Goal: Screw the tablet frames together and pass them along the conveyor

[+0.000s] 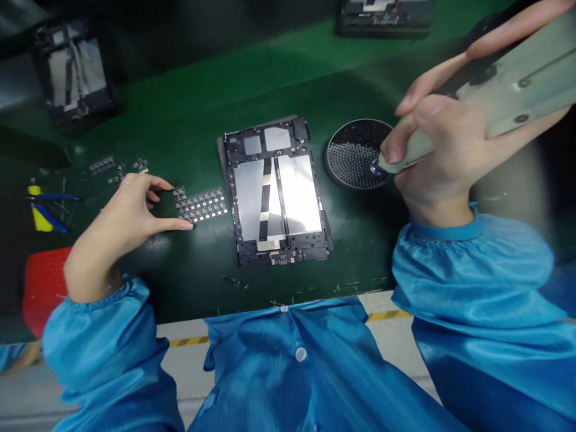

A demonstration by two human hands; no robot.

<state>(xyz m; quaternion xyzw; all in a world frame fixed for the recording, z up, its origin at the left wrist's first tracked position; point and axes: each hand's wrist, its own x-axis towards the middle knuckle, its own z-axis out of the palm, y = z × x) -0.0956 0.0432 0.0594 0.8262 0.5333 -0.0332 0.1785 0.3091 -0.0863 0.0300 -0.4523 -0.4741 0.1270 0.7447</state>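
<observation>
My left hand (130, 207) has its thumb and forefinger at opposite edges of a panel of small circuit boards (201, 205), holding it by its left end just left of the tablet. The open-backed tablet (279, 189) lies with its inner metal plate and flat ribbon cables showing. In my right hand (450, 138) is a pale electric screwdriver (522, 84), fingers wrapped round it. Its tip is over the right side of a round black screw tray (355, 162) with rows of small holes; whether a screw is on the tip I cannot tell.
More small board pieces (117, 168) lie beyond my left hand. Pliers with blue and yellow handles (49, 210) and a red container (47, 288) are at the left. Other opened tablets (76, 72) stand farther back on the green mat (297, 66).
</observation>
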